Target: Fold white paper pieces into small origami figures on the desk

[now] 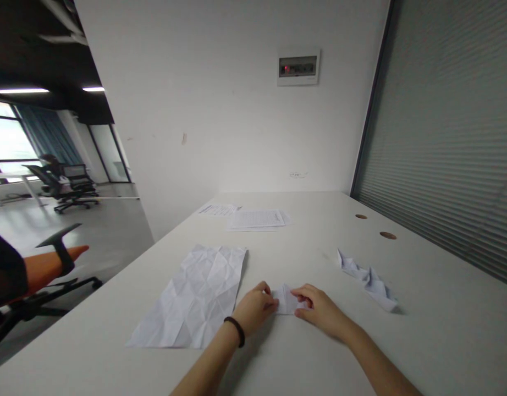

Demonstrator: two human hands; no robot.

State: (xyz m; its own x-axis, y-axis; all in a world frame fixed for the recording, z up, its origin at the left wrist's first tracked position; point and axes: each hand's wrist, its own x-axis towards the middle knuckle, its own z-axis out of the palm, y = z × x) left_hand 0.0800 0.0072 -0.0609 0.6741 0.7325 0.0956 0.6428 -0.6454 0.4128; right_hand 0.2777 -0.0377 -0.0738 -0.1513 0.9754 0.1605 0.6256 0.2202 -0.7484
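Observation:
Between my two hands, near the front of the white table (pixel 303 357), is a small folded piece of white paper (pixel 285 301). My left hand (pixel 257 309), with a dark band on its wrist, pinches the paper's left edge. The fingers of my right hand (pixel 315 309) are closed on its right side and cover part of it. To the left lies a large creased sheet of white paper (pixel 204 294), spread flat. On the right rests a folded paper shape (pixel 368 280) with several pointed peaks, apart from my hands.
Printed sheets (pixel 257 218) lie farther back on the table. Two round holes (pixel 387 235) are cut near its right edge, beside a blind-covered glass panel (pixel 443 137). A wall stands behind. An orange office chair (pixel 43 269) is at the left, off the table.

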